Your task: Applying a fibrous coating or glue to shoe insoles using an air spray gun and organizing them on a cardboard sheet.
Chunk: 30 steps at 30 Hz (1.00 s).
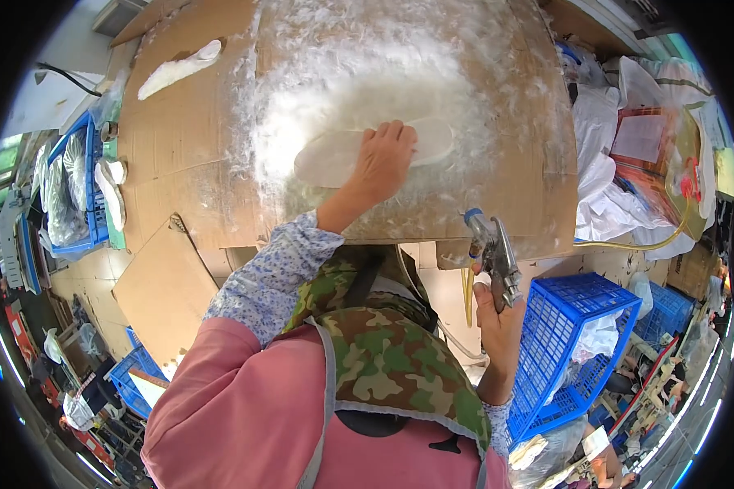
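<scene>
My left hand [385, 159] is closed over the middle of a white insole [326, 159], which lies crosswise on the cardboard-covered table. The fingers curl across its far edge, and the palm hides part of it. Close to the table's front edge, my right hand [499, 314] is wrapped round the handle of a metal spray gun [497, 253]. A blue ring circles the gun's nozzle, which faces the table. White fluff [367, 69] is spread thickly around the insole. Farther to the left, a second white insole [179, 70] lies alone on the cardboard.
A blue crate [575, 350] stands right of me, below table height. White bags [599, 196] and a yellow hose [661, 243] lie beyond the table's right side. To the left are a blue basket [98, 191] holding clear-wrapped pieces and a leaning cardboard sheet [163, 285].
</scene>
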Tool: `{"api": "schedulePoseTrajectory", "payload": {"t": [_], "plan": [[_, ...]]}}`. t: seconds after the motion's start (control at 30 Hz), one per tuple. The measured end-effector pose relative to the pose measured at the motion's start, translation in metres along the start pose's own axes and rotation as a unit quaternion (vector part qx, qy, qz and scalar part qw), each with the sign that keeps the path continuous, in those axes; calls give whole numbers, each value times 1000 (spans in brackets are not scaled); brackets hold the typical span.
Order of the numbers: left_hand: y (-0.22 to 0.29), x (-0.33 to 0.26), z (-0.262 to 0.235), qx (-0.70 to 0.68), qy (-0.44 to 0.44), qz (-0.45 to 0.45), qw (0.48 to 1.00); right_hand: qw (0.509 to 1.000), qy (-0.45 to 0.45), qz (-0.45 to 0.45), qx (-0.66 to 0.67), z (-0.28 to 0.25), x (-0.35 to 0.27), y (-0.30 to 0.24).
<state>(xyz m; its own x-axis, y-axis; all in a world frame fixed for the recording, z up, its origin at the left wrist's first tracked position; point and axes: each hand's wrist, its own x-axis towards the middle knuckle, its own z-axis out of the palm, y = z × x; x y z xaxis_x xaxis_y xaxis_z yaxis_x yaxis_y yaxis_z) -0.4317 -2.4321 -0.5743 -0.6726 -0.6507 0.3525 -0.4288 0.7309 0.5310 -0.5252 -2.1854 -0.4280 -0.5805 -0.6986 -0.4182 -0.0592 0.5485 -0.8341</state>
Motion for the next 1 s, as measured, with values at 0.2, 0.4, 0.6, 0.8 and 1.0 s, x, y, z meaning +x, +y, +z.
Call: {"api": "schedulePoseTrajectory", "payload": {"t": [0.2, 0.4, 0.6, 0.8, 1.0], "plan": [[-7, -2, 5, 13, -25, 35, 999, 1000, -23, 7, -12, -3, 1, 0], [-53, -50, -84, -184, 115, -362, 907, 999, -43, -5, -14, 1, 8, -8], [-89, -99, -98, -119, 122, -329, 929, 992, -105, -53, -44, 39, 23, -21], [-58, -74, -104, -79, 106, -163, 978, 987, -109, -95, -68, 67, 21, -29], [-7, -23, -37, -108, -27, -29, 993, 1000, -16, -5, -14, 59, 3, -26]]}}
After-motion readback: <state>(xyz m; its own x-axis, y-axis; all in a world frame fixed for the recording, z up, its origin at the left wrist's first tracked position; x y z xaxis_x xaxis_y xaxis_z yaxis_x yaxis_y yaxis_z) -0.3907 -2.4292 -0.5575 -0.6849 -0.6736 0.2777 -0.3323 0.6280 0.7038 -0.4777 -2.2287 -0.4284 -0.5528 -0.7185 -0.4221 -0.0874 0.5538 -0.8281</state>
